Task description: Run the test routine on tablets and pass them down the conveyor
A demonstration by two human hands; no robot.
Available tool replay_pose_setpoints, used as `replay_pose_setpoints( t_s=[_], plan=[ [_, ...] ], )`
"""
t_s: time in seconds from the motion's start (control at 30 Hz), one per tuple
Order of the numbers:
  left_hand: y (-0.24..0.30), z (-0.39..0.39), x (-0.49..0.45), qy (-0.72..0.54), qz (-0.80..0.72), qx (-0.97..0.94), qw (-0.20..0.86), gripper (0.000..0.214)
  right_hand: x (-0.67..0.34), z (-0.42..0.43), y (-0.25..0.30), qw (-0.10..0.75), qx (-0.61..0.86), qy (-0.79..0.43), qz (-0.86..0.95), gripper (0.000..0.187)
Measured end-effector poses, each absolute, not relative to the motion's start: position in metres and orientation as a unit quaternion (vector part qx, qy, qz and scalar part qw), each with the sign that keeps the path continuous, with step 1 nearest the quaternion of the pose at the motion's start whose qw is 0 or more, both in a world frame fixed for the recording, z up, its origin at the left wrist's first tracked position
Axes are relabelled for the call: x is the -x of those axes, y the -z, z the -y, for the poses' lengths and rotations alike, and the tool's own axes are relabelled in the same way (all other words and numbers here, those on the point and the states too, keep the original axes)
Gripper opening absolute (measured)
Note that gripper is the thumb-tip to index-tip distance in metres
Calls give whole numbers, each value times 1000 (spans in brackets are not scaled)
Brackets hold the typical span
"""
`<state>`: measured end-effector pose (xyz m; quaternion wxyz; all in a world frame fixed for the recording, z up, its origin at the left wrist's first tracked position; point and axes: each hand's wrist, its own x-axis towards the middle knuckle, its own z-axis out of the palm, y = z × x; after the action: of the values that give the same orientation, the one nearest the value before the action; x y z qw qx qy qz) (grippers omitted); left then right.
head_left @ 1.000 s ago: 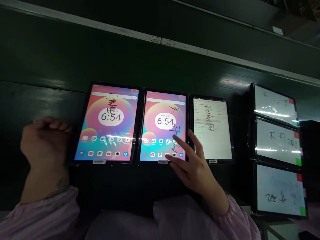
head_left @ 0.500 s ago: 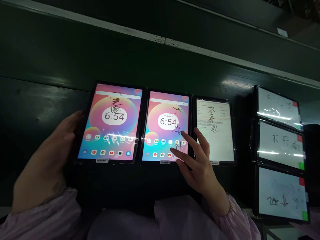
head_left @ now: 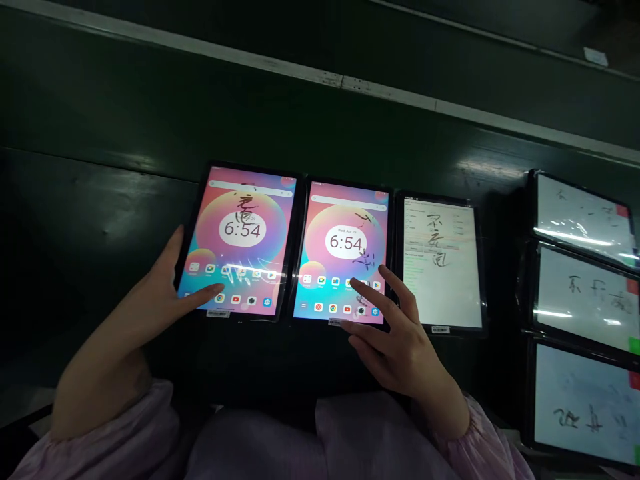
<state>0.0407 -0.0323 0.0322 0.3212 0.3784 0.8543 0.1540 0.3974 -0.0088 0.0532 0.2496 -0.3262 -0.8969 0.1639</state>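
Note:
Three tablets lie side by side in front of me, with dark handwriting over their screens. The left tablet and the middle tablet show colourful home screens reading 6:54. On the right tablet a pale page with text is lit. My left hand holds the left tablet at its lower left, thumb over the screen and fingers along the side edge, partly hidden. With fingers spread, my right hand hovers over or touches the lower part of the middle tablet; contact is unclear.
Several more tablets stand in a column at the right, among them a white-screened tablet with handwriting and coloured corner patches. A pale metal strip crosses the dark green work surface behind the row.
My left thumb has come over the left tablet's front. My right hand's fingers have shifted slightly over the middle tablet. The whole view has moved, placing the tablets further right.

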Motion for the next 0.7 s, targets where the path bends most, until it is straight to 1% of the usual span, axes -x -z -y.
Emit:
replay_pose_setpoints(
  t_s=[0.07,0.2,0.37,0.5,0.63,0.7],
  plan=[
    [-39,28,-47,-150,-859,-356,335,146,-397,9,-53,250,326,-163,897,21],
    [-43,28,-48,-151,-852,-370,339,142,-397,10,-54,253,324,-163,897,19],
    [-48,36,-42,-140,-838,-387,359,150,-397,12,-54,247,315,-159,902,19],
    [-45,46,-34,-134,-823,-407,374,153,-397,12,-49,234,327,-146,904,19],
    [-29,56,-25,-123,-814,-443,356,161,-394,9,-43,238,376,-113,888,23],
    [-21,61,-23,-143,-794,-495,322,157,-392,8,-41,243,387,-106,883,24]
  ],
)
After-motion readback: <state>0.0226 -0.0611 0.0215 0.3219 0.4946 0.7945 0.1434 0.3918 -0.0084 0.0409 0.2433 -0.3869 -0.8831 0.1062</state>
